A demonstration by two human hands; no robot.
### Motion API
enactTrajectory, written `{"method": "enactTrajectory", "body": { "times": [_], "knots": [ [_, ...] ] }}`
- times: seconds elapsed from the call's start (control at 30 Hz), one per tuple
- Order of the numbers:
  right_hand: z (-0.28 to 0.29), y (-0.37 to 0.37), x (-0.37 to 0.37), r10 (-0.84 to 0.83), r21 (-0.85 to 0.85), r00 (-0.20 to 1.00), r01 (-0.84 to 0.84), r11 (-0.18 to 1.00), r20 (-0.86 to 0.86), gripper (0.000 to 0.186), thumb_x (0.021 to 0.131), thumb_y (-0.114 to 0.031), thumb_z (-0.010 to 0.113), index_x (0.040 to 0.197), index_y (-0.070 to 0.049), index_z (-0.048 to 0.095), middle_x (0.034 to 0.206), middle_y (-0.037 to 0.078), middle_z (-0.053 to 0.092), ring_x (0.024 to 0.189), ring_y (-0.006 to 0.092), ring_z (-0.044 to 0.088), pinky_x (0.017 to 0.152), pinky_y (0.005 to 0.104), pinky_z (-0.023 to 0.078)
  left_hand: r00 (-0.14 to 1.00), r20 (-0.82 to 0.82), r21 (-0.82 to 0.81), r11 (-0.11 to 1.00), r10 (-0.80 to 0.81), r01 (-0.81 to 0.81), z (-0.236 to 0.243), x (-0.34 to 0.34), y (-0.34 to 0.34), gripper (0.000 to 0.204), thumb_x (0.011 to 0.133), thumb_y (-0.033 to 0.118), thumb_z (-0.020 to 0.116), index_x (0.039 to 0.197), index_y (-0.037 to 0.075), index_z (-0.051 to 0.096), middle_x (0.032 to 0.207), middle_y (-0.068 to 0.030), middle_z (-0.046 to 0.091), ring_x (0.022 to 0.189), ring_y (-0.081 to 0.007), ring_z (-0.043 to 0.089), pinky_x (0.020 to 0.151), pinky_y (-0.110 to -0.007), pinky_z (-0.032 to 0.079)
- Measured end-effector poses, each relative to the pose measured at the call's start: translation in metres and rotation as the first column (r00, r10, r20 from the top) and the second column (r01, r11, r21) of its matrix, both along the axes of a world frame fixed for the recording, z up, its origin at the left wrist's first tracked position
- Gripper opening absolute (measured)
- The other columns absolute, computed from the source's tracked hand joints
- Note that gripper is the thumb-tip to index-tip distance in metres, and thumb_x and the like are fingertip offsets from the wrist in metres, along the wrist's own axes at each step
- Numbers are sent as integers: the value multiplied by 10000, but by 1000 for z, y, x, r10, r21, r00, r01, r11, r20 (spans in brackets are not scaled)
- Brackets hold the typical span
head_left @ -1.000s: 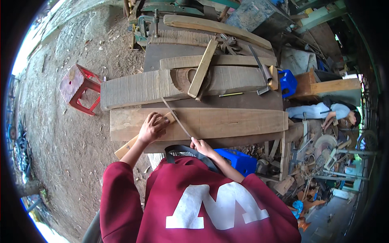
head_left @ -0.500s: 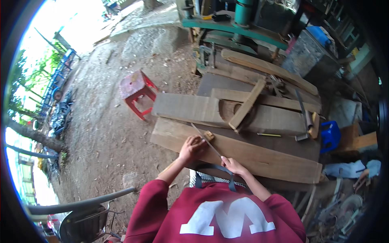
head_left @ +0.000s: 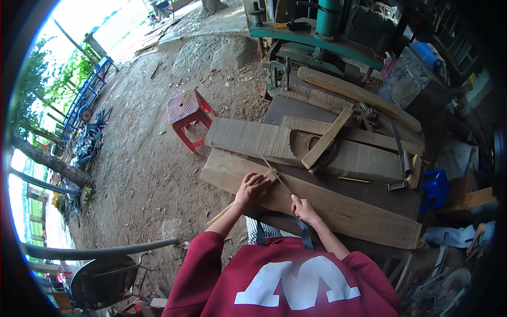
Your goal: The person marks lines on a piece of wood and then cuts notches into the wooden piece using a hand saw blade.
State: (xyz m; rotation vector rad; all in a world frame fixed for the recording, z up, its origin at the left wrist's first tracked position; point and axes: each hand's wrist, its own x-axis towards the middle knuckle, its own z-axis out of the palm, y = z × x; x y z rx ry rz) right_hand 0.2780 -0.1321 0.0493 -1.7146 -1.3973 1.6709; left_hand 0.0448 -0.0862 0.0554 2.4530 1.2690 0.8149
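In my right hand (head_left: 304, 209) is the near end of a long, thin file (head_left: 283, 184), which slants away to the left. The file lies across a small wooden piece (head_left: 271, 175). My left hand (head_left: 252, 189) pinches that piece against the far-left part of a broad, light brown plank (head_left: 338, 212), fingers bent over its left side. Part of the small piece is hidden by the fingers and the file. The plank has a short narrow slot near its right half and lies along the front of a dark worktable (head_left: 364, 190).
Beyond the plank lie a thick grey board (head_left: 248, 138), a loose wooden bar (head_left: 328, 137), a pencil-like yellow stick (head_left: 354, 180) and a try square (head_left: 404, 169). A red stool (head_left: 187, 113) stands left, a green press (head_left: 317, 34) behind, a blue plastic stool (head_left: 435, 189) right.
The whole view has shifted slightly. The file has slid a little over the small wooden piece, and that piece is turned differently under my left fingers. Both hands keep their holds.
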Motion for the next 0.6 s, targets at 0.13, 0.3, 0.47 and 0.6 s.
{"method": "enactTrajectory", "body": {
  "times": [0.13,0.3,0.47,0.6],
  "knots": [
    [12,5,3,5,-124,992,-21,992,-129,554,868,-488,299,600,-39,482,402,-2,375,319,68,338,320,213,271,1000,14,28,1000,-15,14,2,0,1,376,674,170,607,1046,145,563,1070,-24,547,1073,-236,449,938,-397,335],
    [16,7,13,106,-183,984,-132,974,-145,586,860,-516,275,603,-40,500,405,4,386,319,88,339,320,238,270,991,-75,96,988,-114,121,4,3,3,336,689,185,597,1023,151,579,1038,3,571,1041,-187,489,955,-402,322],
    [12,0,16,105,-249,988,-132,959,-116,565,864,-507,271,621,-48,496,412,2,394,328,81,350,320,216,261,987,73,41,989,-145,142,-9,1,-7,346,728,211,576,1064,131,549,1091,-24,546,1079,-207,467,970,-420,293],
    [18,4,17,143,-208,989,-150,966,-49,598,852,-527,277,597,-41,517,426,6,417,341,87,380,328,219,285,988,19,39,988,-153,152,-10,-2,-9,354,747,211,562,1089,126,529,1102,-61,535,1087,-222,458,965,-425,291]
  ]
}}
